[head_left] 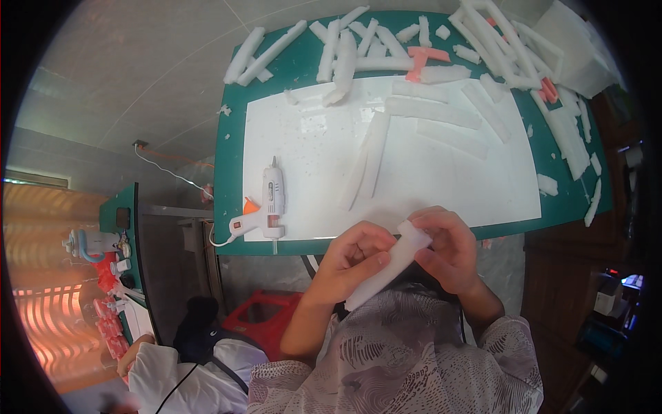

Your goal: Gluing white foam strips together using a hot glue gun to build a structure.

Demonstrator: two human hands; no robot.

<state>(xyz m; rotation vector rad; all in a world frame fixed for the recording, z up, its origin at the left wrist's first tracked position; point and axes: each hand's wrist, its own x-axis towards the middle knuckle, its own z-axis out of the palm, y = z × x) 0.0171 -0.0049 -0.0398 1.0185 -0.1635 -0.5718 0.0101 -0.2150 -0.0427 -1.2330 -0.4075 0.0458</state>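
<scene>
Both my hands hold one white foam strip close to my chest, below the near edge of the green table. My left hand grips its lower middle, thumb across the top. My right hand pinches the upper end with its fingertips. The strip slants from lower left to upper right. A white glue gun with an orange stand lies on the white sheet, left of my hands, its nozzle pointing away from me.
Several white foam strips lie on the sheet and pile along the table's far and right edges, with a few pink pieces among them. Another person in white sits lower left beside a red stool. A second green table holds small items.
</scene>
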